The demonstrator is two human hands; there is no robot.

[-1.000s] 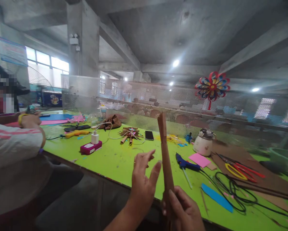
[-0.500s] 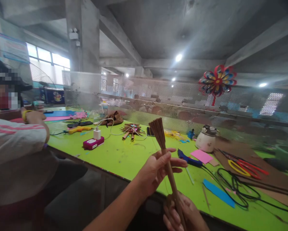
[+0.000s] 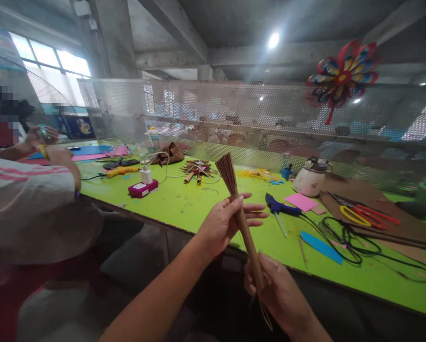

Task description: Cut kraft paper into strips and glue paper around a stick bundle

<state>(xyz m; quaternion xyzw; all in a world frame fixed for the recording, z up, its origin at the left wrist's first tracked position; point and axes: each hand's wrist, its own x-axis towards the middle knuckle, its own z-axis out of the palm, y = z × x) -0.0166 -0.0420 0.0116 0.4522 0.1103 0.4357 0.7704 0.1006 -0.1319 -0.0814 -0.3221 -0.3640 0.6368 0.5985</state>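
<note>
I hold a brown pleated paper piece upright over the near edge of the green table; its top splays out like a small fan. My left hand touches its middle with thumb and fingers stretched out around it. Lower down, my right hand is wrapped round its narrow bottom end.
On the table lie a blue glue gun, pink paper, a blue strip, red and yellow scissors, black cables, a white pot and a magenta box with charger. A person in a striped sleeve sits left. Mesh screen behind.
The folded brown piece turned so its fanned top shows. My left hand went from open beside it to touching its middle. The view dropped lower.
</note>
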